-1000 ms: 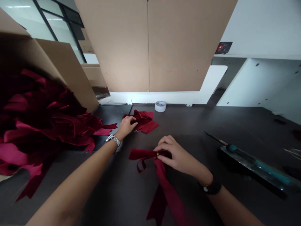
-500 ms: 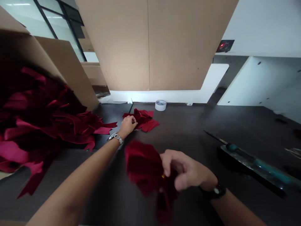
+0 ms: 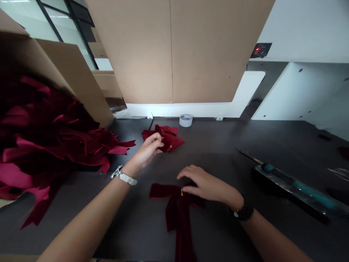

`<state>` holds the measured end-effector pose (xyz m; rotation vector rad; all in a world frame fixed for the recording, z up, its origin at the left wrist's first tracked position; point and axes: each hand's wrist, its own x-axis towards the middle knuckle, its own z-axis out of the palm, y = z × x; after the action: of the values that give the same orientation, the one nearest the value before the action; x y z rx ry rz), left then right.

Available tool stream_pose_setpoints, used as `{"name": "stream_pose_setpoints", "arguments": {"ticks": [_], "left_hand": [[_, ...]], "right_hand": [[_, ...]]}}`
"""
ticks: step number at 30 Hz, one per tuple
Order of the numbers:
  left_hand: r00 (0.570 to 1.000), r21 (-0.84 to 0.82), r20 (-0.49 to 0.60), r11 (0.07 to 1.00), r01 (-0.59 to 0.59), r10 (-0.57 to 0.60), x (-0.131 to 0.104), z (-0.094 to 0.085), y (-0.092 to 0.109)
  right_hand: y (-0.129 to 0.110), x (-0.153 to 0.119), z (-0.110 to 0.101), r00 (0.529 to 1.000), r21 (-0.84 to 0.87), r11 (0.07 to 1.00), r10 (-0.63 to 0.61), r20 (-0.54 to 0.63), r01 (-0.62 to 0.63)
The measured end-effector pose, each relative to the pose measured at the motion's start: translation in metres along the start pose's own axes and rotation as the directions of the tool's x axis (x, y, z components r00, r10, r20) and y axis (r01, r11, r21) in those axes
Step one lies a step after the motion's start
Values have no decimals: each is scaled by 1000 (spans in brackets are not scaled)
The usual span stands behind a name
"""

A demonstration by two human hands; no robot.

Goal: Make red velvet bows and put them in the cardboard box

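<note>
1 dark-red bow lies on the black table, partly under the right hand – fingers parted, thumb by its gold tie – while the left hand, beyond it, pinches 1 red piece at the red pile

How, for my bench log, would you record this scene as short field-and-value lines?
Left hand: at the small pile of red pieces, seemingly pinching one; hand wears a silver wristband
Right hand: over the dark red bow, fingers spread, thumb by its gold tie
Left side: heap of red ribbon by a cardboard box
Back: white tape roll
Right side: teal-handled tool
Surface: dark table
</note>
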<state>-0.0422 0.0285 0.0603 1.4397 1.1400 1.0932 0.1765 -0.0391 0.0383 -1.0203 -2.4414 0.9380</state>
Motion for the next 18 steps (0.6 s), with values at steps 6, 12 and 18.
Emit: {"name": "stream_pose_setpoints", "arguments": {"ticks": [6,12,18], "left_hand": [[961,-182,277,982,49,4,-44,42,-13],[951,-261,303,965,22,60,-49,45,-25],[961,-338,267,941,20,75,-51,47,-34]], "right_hand": [[16,2,7,928,578,815,233,-290,-24],[18,4,17,923,869,495,330,-197,9],[16,4,16,886,824,567,367,-283,28]]}}
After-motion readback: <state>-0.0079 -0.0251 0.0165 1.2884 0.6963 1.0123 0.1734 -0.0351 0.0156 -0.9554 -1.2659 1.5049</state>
